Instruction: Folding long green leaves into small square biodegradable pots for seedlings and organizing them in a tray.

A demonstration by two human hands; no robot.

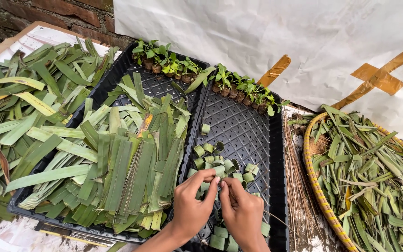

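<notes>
My left hand [193, 203] and my right hand [241, 210] meet over the right black tray [253, 126], fingertips pinched together on a small green leaf ring [219, 183] that is mostly hidden between them. Around and under the hands lie several rolled leaf rings [220, 163]. More rings [220, 240] sit near the tray's front edge. A single ring [205, 128] stands apart farther back.
The left black tray [117, 65] holds a stack of cut flat leaf strips [127, 163]. Small seedlings [169, 63] in leaf pots line the far edges of both trays. Loose leaves [19, 102] pile at left. A woven basket [316, 186] of leaf scraps stands right, beside thin brown sticks [297, 182].
</notes>
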